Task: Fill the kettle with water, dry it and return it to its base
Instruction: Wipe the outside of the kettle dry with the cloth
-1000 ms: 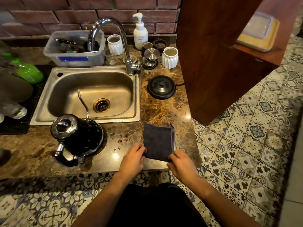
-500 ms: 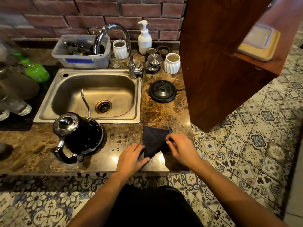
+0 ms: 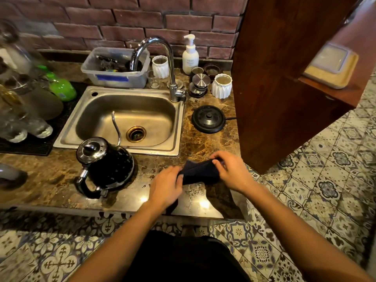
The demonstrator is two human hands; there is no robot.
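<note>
A black gooseneck kettle (image 3: 107,166) with a shiny lid stands on the marble counter in front of the sink, its thin spout rising over the basin and its handle toward me. Its round black base (image 3: 208,119) sits bare on the counter right of the sink (image 3: 179,127). A dark cloth (image 3: 200,173) is lifted just off the counter between my hands. My left hand (image 3: 166,185) pinches its left end and my right hand (image 3: 230,170) grips its right end. Both hands are to the right of the kettle, apart from it.
A chrome tap (image 3: 173,78) arches over the sink. Behind it stand a plastic tub of utensils (image 3: 116,75), white ribbed cups (image 3: 221,86), metal canisters (image 3: 200,81) and a soap pump bottle (image 3: 190,55). Glassware on a black mat (image 3: 24,127) lies left. A wooden cabinet (image 3: 284,88) bounds the right.
The cloth lay flat on the counter with both hands at its near corners; both hands have picked it up and bunched it between them. The kettle has not moved.
</note>
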